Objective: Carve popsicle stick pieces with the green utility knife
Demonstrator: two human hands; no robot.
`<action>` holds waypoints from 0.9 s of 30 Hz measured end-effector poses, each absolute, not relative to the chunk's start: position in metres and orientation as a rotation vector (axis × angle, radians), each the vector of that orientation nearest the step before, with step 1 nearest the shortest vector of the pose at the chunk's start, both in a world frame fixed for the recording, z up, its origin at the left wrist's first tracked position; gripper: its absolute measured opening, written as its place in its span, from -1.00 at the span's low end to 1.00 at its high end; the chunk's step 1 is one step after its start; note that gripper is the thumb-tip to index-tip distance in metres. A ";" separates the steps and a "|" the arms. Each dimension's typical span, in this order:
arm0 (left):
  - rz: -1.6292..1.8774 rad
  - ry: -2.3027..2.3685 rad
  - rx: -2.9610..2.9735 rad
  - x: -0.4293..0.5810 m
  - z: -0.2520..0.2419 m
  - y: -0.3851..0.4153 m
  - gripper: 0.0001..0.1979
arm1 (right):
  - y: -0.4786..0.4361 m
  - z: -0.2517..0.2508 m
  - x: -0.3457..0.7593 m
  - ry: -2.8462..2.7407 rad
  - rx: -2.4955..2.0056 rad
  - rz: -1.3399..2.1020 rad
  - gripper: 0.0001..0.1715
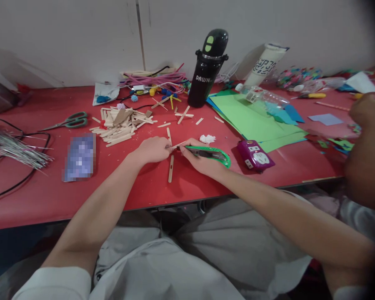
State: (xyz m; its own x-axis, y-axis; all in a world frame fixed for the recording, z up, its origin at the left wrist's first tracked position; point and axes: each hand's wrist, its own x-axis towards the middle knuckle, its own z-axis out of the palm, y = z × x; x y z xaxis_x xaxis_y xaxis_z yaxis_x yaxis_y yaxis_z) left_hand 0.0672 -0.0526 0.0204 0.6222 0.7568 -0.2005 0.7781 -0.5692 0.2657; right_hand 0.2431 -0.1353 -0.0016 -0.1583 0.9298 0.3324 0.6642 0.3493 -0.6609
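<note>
My right hand (200,161) is closed round a green box cutter (217,153), its front end pointing left toward my left hand (153,150). The fingers of my left hand are pinched together at the cutter's tip, around a small piece too hidden to make out. Under and between the hands a wooden stick (170,173) lies on the red table (143,193), with a small dark slot in it. Another stick end (169,134) shows just above my left fingertips. Crossed sticks (183,115) lie farther back.
A pile of wooden sticks (121,125), scissors (76,120) and metal wires (17,150) lie to the left. Behind stands a black bottle (204,79). Green sheets (253,121) and a purple power adapter (254,156) are on the right, with another person's arm (367,154) beyond.
</note>
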 end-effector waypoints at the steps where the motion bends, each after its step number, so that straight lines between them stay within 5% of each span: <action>1: -0.091 1.233 2.522 0.067 0.021 -0.053 -0.61 | -0.136 -0.001 0.243 -1.891 -1.395 0.458 -0.74; 27: -0.102 1.225 2.522 0.068 0.021 -0.054 -0.71 | -0.134 -0.005 0.242 -1.819 -1.357 0.459 -0.73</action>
State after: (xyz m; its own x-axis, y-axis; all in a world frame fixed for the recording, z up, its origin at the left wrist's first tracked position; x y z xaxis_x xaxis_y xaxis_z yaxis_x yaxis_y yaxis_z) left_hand 0.0681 -0.0536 0.0214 0.6269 0.7509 -0.2077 0.7749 -0.5735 0.2658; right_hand 0.2420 -0.1344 -0.0051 -0.1012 0.9183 0.3828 0.6265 0.3577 -0.6925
